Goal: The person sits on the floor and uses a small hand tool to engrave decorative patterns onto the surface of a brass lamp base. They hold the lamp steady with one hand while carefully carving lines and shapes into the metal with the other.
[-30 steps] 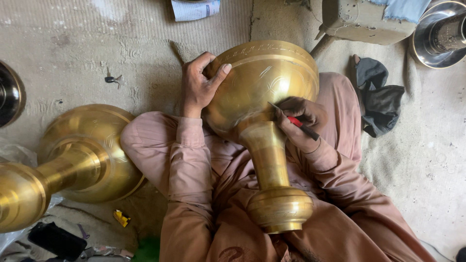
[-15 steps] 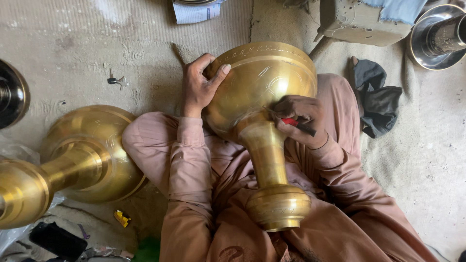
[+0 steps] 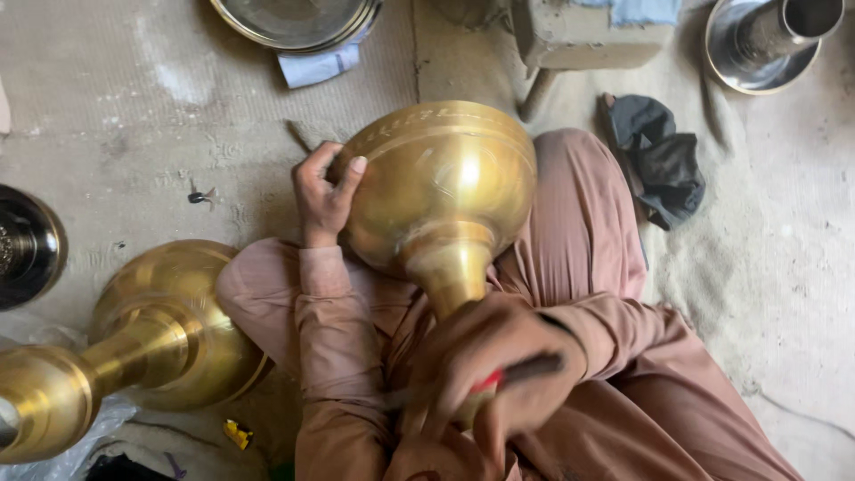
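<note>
A large brass vase (image 3: 441,191) lies across my lap with its wide bowl pointing away from me. My left hand (image 3: 325,191) grips the left side of the bowl, thumb on the brass. My right hand (image 3: 490,370) is blurred, low near the vase's narrow neck, and closed around a thin dark tool with a red band (image 3: 499,376). The vase's foot is hidden behind that hand.
A second brass vase (image 3: 134,347) lies on the floor at my left. A dark metal dish (image 3: 27,245) sits at the left edge, a round tray (image 3: 294,22) and a steel vessel (image 3: 770,40) at the top, a black cloth (image 3: 663,160) beside my knee.
My right hand with the tool has dropped from the bowl's right side down to the vase's neck, toward me. The left hand has kept its hold; the view has shifted nearer.
</note>
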`<action>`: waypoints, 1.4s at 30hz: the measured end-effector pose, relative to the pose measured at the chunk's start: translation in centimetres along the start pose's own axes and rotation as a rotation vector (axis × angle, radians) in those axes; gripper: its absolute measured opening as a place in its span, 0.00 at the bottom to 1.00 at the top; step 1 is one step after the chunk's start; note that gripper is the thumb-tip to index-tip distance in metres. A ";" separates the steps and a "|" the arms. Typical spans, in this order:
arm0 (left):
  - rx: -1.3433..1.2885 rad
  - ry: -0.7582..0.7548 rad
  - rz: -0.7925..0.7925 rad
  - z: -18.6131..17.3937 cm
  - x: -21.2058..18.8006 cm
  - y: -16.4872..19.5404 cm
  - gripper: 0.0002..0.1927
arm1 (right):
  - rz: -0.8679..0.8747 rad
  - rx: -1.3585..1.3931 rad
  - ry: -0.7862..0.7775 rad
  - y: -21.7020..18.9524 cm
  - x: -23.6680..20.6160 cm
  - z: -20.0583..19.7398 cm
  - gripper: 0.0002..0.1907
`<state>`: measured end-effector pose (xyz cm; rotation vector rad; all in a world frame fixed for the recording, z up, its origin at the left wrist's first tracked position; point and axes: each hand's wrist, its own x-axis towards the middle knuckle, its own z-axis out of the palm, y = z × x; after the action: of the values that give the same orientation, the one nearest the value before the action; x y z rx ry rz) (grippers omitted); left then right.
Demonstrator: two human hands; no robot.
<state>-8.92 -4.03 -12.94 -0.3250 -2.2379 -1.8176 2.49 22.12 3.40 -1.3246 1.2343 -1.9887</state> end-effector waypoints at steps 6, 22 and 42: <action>0.012 0.030 -0.063 1.3 -1.0 -0.4 0.21 | 0.005 0.230 -0.289 -0.9 0.3 3.3 0.25; 0.077 0.098 0.046 3.0 -1.8 2.5 0.20 | -0.046 -0.083 -0.228 0.1 -4.0 2.3 0.24; 0.246 0.241 -0.218 2.9 -3.2 4.9 0.23 | 0.228 0.042 0.583 2.1 -12.5 4.5 0.06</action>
<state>-4.43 -0.22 -9.97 0.1797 -2.3594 -1.5520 11.73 28.51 -3.94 -0.5529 1.4973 -2.2857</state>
